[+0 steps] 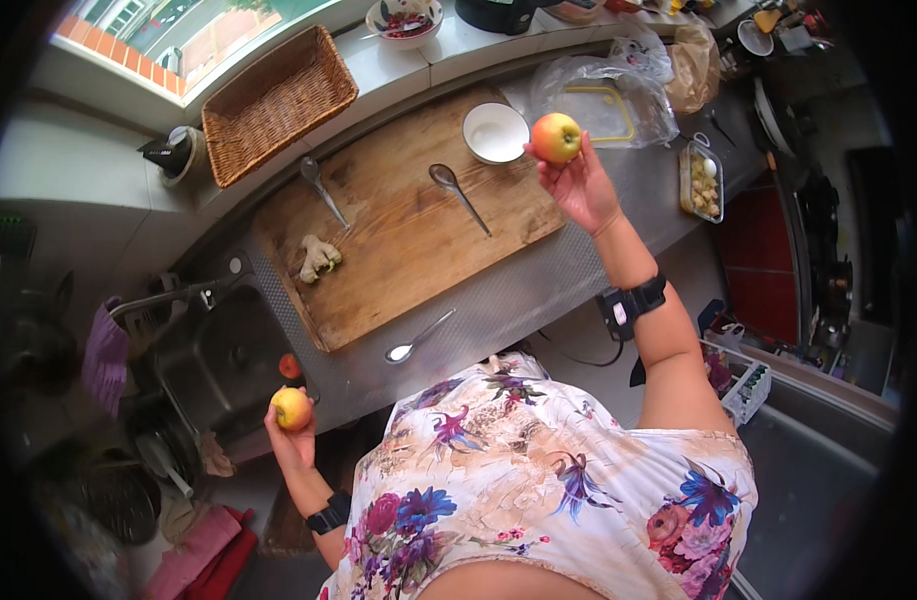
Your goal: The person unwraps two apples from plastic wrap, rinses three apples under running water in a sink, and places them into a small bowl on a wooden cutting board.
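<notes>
My right hand [582, 191] is raised at the far right of the wooden cutting board [398, 255], holding a red-and-yellow apple [556, 138]. A white bowl [494, 133] stands just left of that apple. Over the sink's near edge, my left hand [297, 442] holds another yellow-red apple [292, 408]. A reddish round thing [290, 366], perhaps a fruit, shows in the sink [211, 375] beyond it. Two metal spoons, one at the left [323, 191] and one in the middle [458, 199], lie on the board near a ginger root [319, 259]. A third spoon [419, 337] rests on the metal counter.
A wicker basket [278, 105] and a bowl of red bits with a spoon [404, 24] sit on the window ledge. Right of the board are clear plastic bags [616, 90] and a glass food container [703, 184]. A purple cloth [106, 356] hangs by the faucet [166, 296].
</notes>
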`<state>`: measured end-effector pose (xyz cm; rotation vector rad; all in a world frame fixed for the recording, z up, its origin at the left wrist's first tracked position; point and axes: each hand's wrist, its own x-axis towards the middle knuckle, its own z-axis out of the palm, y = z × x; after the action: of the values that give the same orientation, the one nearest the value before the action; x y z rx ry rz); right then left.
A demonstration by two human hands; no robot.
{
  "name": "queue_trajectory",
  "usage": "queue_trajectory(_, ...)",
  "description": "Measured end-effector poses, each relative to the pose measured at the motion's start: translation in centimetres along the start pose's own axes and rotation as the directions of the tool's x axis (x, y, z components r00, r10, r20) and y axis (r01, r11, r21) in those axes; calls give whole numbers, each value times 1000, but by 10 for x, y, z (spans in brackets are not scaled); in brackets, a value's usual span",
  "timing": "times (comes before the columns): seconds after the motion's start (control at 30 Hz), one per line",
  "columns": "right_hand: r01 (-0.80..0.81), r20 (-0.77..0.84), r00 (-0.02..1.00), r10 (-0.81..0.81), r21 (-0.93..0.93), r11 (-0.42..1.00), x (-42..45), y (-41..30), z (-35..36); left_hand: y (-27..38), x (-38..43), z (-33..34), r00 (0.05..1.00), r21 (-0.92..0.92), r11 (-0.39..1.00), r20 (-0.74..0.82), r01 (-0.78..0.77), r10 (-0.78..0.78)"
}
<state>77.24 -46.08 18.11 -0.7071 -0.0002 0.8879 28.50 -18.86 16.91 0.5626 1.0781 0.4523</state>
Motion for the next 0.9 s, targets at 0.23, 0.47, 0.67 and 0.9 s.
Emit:
queue_trajectory(0.23, -380, 303, 894, 331, 119, 917, -9, 93, 111, 9, 18, -21, 975, -176, 978, 213, 109, -70)
queue_trajectory(0.47, -603, 298, 749, 592, -64, 795, -12, 238, 190, 20, 48, -78, 974, -312, 934, 194, 171, -113)
queue_trajectory(0.67, -662, -62, 713, 698, -388, 642, 14, 352, 242, 42, 67, -140, 995, -414, 908, 93, 68, -32)
queue_trajectory(0.9, -24, 18, 971, 237, -984, 175, 123, 430, 245, 91, 129, -181, 999, -460, 888, -34, 10, -29)
